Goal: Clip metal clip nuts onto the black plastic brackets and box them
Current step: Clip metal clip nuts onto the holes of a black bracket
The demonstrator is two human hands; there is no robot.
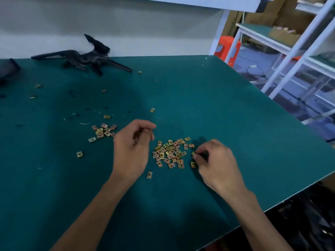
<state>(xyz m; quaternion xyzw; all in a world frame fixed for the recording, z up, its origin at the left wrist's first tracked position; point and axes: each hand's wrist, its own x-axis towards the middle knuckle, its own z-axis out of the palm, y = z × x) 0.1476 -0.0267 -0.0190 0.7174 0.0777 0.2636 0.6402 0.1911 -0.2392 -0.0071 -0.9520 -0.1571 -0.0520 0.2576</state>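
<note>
A heap of brass-coloured metal clip nuts (170, 153) lies on the green table (217, 105), between my two hands. My right hand (215, 162) is at the heap's right edge and pinches one clip nut (193, 153) between thumb and fingertips. My left hand (134, 147) hovers left of the heap with its fingers curled; whether it holds anything is hidden. A smaller cluster of clip nuts (104, 132) sits further left. Several black plastic brackets (85, 57) lie piled at the table's far edge.
Single clip nuts (152, 110) are scattered over the table, with small black and white scraps at the left. A dark object (7, 70) sits at the far left edge. White shelving (290, 51) and an orange stool (229, 49) stand to the right. A bin of black parts (311, 214) is below the table's right edge.
</note>
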